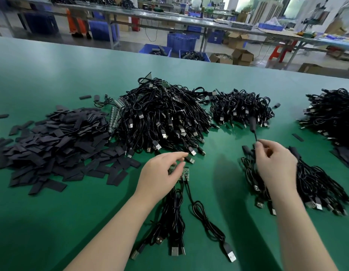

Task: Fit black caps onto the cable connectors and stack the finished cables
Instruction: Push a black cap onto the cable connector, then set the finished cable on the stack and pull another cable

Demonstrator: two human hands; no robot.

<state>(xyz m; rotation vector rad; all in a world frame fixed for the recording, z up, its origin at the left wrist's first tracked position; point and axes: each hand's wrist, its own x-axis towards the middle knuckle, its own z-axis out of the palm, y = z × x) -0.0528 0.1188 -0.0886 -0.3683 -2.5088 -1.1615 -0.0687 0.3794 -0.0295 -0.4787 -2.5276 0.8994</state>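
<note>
A green table [52, 75] is carrying everything, and most of the job is looking undone. The biggest heap of cables [160, 118] is sitting mid-table, seemingly waiting for caps, with a smaller heap [240, 110] just to its right and another [334, 116] near the right edge. A wide pile of black caps [52, 145] is lying to the left, barely used up by the look of it. The finished stack [310, 182] is growing at the right, under and beyond the right hand [275, 165], which is pinching a capped cable end [252, 124] and holding it over that stack. The left hand [160, 173] is pinching small green circuit boards [182, 172] on a few loose cables [175, 218] lying toward the near edge; these are the next to be capped, I judge.
</note>
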